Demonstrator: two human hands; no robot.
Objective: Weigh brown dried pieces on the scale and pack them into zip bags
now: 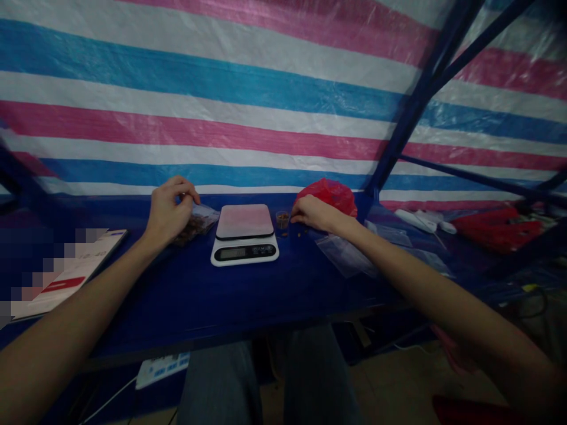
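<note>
Beside the scale point(245, 222), our left hand point(170, 208) curls at the bag point(198, 225), our right hand point(312, 213) by the cup point(282, 221) — grasping or not, we cannot tell.

A scale point(245, 222) sits on the table point(186, 313). Left of it lies a bag point(201, 221) of bits, the left hand point(170, 206) at its edge; farther left, a board point(73, 274). Just right of the scale stands a cup point(282, 221) with bits inside, the right hand point(310, 213) beside it, a sack point(334, 193) behind that hand. Flat bags point(343, 257) lie farther right. A sheet point(221, 137) hangs behind the table.
</note>
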